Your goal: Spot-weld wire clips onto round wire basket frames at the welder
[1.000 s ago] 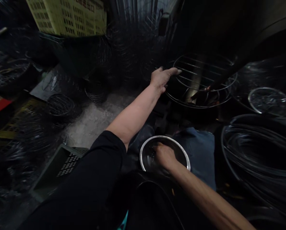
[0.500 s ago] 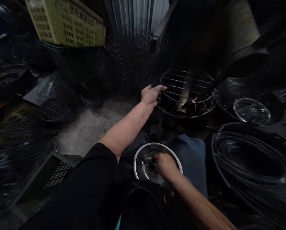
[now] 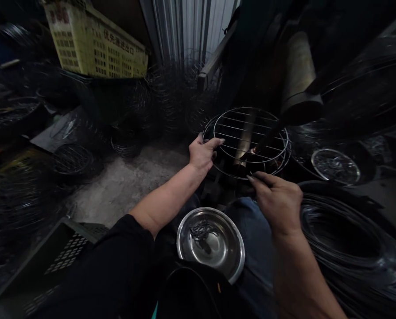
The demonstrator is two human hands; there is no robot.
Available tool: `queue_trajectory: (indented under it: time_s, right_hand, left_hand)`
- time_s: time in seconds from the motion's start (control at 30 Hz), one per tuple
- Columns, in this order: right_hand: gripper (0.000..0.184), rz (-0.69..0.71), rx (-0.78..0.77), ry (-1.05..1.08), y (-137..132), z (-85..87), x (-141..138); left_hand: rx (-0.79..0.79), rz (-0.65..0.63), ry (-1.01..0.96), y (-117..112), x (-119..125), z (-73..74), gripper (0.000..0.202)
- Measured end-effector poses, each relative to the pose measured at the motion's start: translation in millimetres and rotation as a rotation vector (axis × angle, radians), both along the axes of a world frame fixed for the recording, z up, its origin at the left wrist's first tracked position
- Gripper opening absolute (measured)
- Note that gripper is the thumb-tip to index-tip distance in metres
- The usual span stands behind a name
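1. Left hand point(image 3: 203, 153) is curled around the left rim of a round wire grill rack point(image 3: 247, 139), gripping it out in front.
2. Right hand point(image 3: 277, 201) has fingers pinched together near the rack's front edge; can't tell what it's holding.
3. Shiny round steel bowl point(image 3: 227, 257) sits on the lap, with small dark wire bits point(image 3: 201, 230) inside.

Dim throughout, with deep shadow swallowing the 3 and 9 o'clock edges. Brightest at 12 o'clock, where daylight falls on corrugated metal sheeting point(image 3: 191, 31) and a pale yellow crate point(image 3: 95, 44). Soft glare on the steel bowl point(image 3: 218, 254) near 6 o'clock. Wide-angle bending and smeared blur toward every edge; sharpest near centre. Noisy, murky blacks at 4 o'clock.
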State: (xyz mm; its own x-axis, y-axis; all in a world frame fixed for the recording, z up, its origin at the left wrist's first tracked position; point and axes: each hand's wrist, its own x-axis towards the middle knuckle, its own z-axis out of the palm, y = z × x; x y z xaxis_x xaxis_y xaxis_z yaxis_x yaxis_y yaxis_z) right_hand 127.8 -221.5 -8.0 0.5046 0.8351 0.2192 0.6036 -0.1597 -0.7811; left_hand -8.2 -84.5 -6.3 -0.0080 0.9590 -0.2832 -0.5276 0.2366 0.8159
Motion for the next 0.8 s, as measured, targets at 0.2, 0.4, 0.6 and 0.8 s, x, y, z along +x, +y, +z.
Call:
queue_trajectory:
  time_s: [0.2,0.4,0.6,0.8]
  right_hand:
    - [0.028,-0.124,0.132,0.415,27,-9.4,-23]
    - [0.027,-0.194,0.304,0.816,35,-4.8,-38]
    - [0.024,-0.262,0.377,0.79,39,-6.8,-44]
    - [0.02,-0.277,0.425,0.636,36,-10.5,-44]
  left_hand:
    - [0.031,0.001,-0.015,-3,1,1.1,0.038]
    - [0.036,-0.001,-0.026,4,0,1.1,0.047]
    - [0.036,0.0,-0.004,6,-1,6.8,0.057]
    - [0.039,-0.019,-0.018,4,1,8.2,0.055]
